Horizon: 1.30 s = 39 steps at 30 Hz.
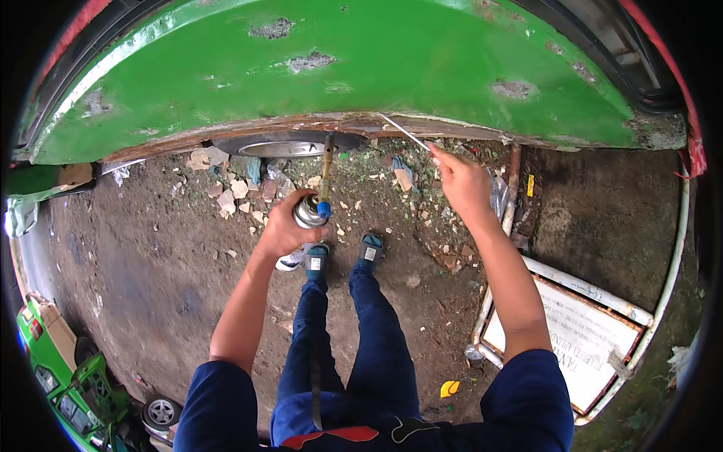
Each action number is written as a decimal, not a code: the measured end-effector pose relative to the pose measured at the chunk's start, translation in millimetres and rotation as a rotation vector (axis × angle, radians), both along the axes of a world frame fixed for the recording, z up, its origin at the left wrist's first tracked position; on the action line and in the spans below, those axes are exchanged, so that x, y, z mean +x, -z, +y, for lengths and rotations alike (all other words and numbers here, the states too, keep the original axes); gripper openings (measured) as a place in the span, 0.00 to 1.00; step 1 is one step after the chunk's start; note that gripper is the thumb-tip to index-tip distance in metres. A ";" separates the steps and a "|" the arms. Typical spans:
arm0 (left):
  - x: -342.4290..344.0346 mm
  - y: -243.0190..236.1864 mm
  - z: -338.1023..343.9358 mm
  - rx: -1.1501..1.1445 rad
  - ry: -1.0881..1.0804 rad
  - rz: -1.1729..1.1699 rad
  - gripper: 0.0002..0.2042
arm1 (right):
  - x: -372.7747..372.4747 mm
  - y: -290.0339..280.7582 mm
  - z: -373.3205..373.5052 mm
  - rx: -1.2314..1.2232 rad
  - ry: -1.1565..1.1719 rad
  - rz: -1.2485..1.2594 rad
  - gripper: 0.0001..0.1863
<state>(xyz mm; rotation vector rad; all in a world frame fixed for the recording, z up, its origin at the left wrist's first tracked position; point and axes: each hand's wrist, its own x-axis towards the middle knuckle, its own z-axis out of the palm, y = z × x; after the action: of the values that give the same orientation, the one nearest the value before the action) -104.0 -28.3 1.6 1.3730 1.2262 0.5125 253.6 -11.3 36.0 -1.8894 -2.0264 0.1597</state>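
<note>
My left hand [283, 232] is wrapped round the canister of a gas torch [327, 169], which has a brass tube and a blue knob. The torch's nozzle points at the lower edge of a green vehicle body panel [339, 87]; no flame can be made out. Out to the right, my right hand [463, 183] grips a thin, pale metal rod [405, 132]. The rod's far tip meets the panel's rusty bottom edge [361, 120]. Bare, rough grey patches show in the green paint. Whatever handle the rod has is hidden in my fingers.
A wheel [286, 145] lies under the panel. Paint flakes and rubbish [230, 197] litter the dirt ground. My sandalled feet [316, 260] stand between. At right a framed white sign [561, 346] lies by a rusty pipe [514, 184]. Green vehicles [83, 399] are at lower left.
</note>
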 end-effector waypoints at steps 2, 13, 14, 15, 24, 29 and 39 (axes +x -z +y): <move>-3.3 0.0 3.9 -0.028 0.012 -0.005 0.37 | 7.5 0.3 -1.0 -0.053 0.039 0.026 0.13; 0.4 4.6 7.1 -0.018 0.056 0.000 0.38 | -14.1 9.8 -11.0 -0.027 0.077 0.100 0.15; 0.3 6.2 6.7 -0.007 0.052 -0.001 0.37 | -12.6 8.5 -10.0 -0.049 0.089 0.106 0.15; 0.7 6.7 7.4 0.003 0.061 0.005 0.37 | -12.2 5.4 -7.7 -0.070 0.102 0.116 0.16; 2.2 10.2 7.4 -0.047 0.060 -0.033 0.37 | -9.3 13.9 -9.9 -0.038 0.115 0.165 0.16; 0.0 3.2 10.9 -0.087 0.063 0.011 0.38 | -19.9 19.1 -11.7 -0.095 0.117 0.129 0.15; -6.4 8.5 4.6 -0.028 0.038 -0.013 0.37 | -25.9 25.0 -11.5 -0.016 0.139 0.215 0.16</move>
<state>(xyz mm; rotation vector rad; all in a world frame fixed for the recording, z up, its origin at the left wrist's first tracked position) -110.4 -23.7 -7.0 1.3650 1.1903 0.4748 227.7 -22.8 11.0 -1.9248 -1.7520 0.3289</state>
